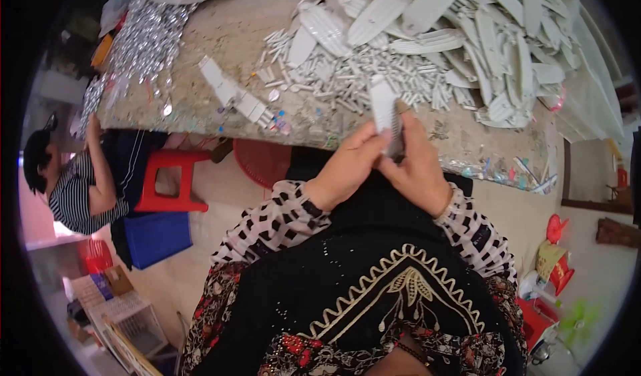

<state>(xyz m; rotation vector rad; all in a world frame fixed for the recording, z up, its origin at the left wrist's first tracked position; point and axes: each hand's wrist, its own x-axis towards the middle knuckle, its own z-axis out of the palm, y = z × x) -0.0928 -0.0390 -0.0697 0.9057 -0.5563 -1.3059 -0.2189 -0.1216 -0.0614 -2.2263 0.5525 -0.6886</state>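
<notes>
Both of my hands meet at the table's near edge, holding one long white plastic piece (382, 102) with ridges along its side. My left hand (352, 161) pinches its lower end from the left. From the right, my right hand (418, 166) grips the same piece, its thumb low and its fingers partly hidden behind it. Just beyond lies a spread of short white rods (360, 79). A heap of flat, rounded white plastic pieces (491, 56) covers the far right. Left of my hands lies a separate long white piece (234, 94) with prongs at one end.
The worn table (193, 106) carries a pile of shiny silver pieces (143, 39) at far left. A person (83, 182) in a striped top reaches toward that pile. Below the table stand a red stool (170, 176), a red basket (254, 162) and a blue bin (157, 238).
</notes>
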